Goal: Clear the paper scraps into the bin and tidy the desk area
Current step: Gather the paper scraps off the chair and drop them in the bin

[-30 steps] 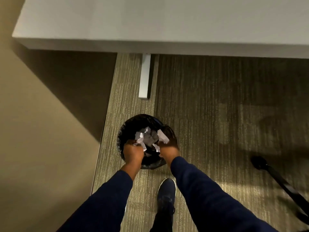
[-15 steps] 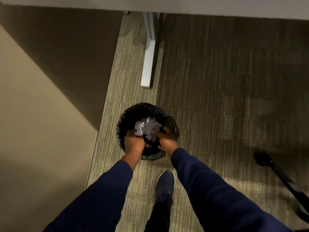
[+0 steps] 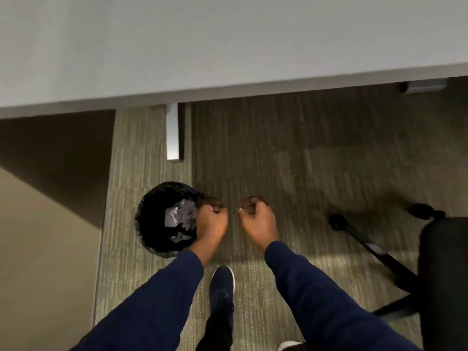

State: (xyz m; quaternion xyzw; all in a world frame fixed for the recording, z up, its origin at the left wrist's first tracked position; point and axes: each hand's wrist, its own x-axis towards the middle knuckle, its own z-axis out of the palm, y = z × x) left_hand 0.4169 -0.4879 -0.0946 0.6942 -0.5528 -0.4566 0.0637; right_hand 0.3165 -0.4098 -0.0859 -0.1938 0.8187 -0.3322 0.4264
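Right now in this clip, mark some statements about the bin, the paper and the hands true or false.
1. Crumpled paper scraps lie inside the black bin. True.
2. The right hand carries a wad of paper. False: its fingers are curled, with no paper visible in its grip.
3. The bin stands on the desk. False: it stands on the carpet, near the desk leg.
4. The left hand is at the bin's rim. True.
5. An office chair is at the right. True.

Single head view, steeply downward, desk edge [image 3: 228,84] above, perhaps standing height
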